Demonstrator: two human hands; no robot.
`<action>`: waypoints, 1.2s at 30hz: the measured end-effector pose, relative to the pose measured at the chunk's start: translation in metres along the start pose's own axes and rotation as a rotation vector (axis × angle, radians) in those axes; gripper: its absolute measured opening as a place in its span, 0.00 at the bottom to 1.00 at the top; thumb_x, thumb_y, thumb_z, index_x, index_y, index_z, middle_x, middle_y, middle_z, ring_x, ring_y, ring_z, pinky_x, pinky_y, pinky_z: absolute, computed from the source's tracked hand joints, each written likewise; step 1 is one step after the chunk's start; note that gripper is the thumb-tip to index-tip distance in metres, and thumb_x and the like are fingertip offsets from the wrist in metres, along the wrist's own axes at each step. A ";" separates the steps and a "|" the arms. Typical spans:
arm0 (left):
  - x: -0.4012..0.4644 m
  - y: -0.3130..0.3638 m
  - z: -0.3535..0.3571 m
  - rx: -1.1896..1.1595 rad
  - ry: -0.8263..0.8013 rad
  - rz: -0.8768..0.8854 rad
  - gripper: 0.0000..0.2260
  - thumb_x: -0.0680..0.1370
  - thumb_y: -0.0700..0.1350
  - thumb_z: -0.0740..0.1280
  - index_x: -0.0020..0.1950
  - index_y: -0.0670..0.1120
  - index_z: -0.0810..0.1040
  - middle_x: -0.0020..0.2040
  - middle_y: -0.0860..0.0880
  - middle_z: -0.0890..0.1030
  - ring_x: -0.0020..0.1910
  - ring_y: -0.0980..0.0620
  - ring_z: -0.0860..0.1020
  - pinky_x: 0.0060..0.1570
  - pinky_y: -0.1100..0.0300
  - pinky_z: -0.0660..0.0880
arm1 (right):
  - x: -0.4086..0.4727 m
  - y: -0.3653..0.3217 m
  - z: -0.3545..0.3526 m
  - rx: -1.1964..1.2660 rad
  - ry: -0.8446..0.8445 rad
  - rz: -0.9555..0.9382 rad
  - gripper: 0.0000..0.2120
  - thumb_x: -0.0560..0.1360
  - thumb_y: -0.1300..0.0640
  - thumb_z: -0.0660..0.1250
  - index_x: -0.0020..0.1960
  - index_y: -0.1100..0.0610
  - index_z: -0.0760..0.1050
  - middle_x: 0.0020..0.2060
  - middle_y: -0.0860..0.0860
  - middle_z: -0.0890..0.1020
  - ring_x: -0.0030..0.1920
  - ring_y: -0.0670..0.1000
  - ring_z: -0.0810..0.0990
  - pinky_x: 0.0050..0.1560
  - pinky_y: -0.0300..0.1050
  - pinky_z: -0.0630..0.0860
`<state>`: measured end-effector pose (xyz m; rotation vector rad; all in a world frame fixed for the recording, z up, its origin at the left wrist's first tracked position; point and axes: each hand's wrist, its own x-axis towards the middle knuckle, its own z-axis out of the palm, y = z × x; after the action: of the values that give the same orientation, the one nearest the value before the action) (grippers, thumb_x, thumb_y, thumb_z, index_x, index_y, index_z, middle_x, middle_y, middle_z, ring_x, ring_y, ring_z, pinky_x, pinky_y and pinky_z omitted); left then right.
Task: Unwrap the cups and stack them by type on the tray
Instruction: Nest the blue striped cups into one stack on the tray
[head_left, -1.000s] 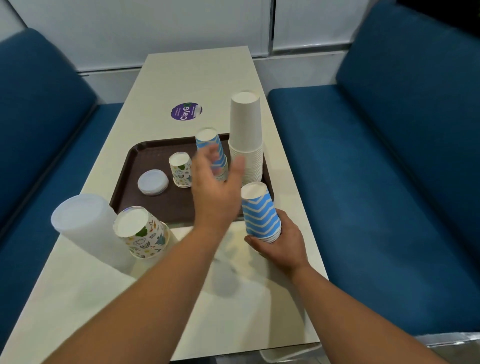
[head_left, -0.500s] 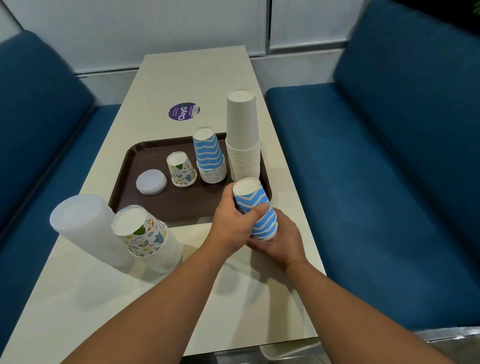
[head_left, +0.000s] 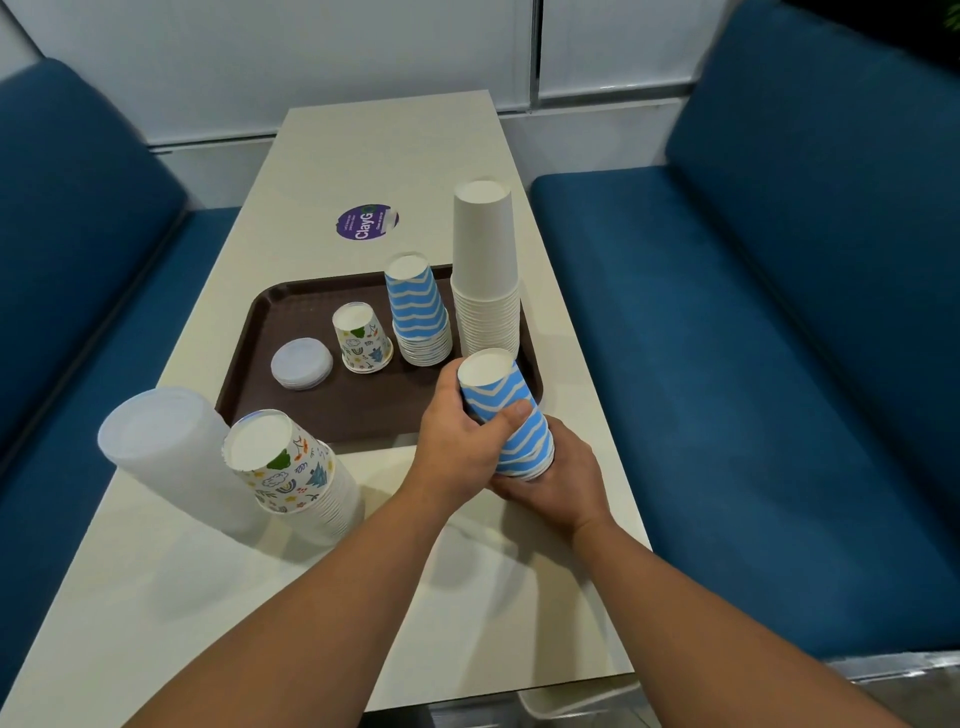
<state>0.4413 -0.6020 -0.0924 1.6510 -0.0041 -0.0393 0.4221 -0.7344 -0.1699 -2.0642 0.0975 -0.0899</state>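
- Blue-striped cup stack (head_left: 506, 415), upside down, sits just in front of the brown tray (head_left: 291, 312), at its near right corner
- left hand (head_left: 457, 441) wraps its upper part
- right hand (head_left: 563, 480) grips its base

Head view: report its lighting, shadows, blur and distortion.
Head view: even overhead light; soft shadows on the table under both forearms; sharp at centre, where both hands grip the blue zigzag cups; wide-angle bending curves the benches and smears the corners.
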 end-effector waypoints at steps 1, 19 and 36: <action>0.000 0.000 0.000 0.000 0.004 0.008 0.22 0.72 0.43 0.75 0.62 0.53 0.71 0.55 0.53 0.80 0.53 0.57 0.80 0.52 0.62 0.78 | 0.000 0.000 0.000 -0.002 0.000 0.002 0.28 0.54 0.31 0.76 0.50 0.34 0.71 0.45 0.34 0.81 0.47 0.40 0.81 0.50 0.40 0.80; 0.001 -0.001 0.000 -0.006 0.043 0.038 0.22 0.71 0.43 0.77 0.60 0.52 0.73 0.54 0.51 0.81 0.53 0.54 0.81 0.56 0.52 0.79 | 0.002 0.006 0.003 0.012 0.008 0.015 0.31 0.57 0.35 0.79 0.56 0.42 0.76 0.47 0.38 0.83 0.49 0.41 0.82 0.52 0.46 0.82; 0.005 0.004 -0.007 -0.148 0.069 0.024 0.25 0.68 0.45 0.77 0.62 0.48 0.73 0.56 0.45 0.81 0.54 0.49 0.82 0.54 0.50 0.79 | 0.000 0.002 0.000 0.074 0.006 0.021 0.30 0.55 0.38 0.78 0.56 0.43 0.77 0.45 0.39 0.84 0.47 0.41 0.82 0.50 0.46 0.81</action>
<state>0.4467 -0.5956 -0.0877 1.5035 0.0304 0.0351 0.4221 -0.7350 -0.1720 -1.9884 0.1185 -0.0855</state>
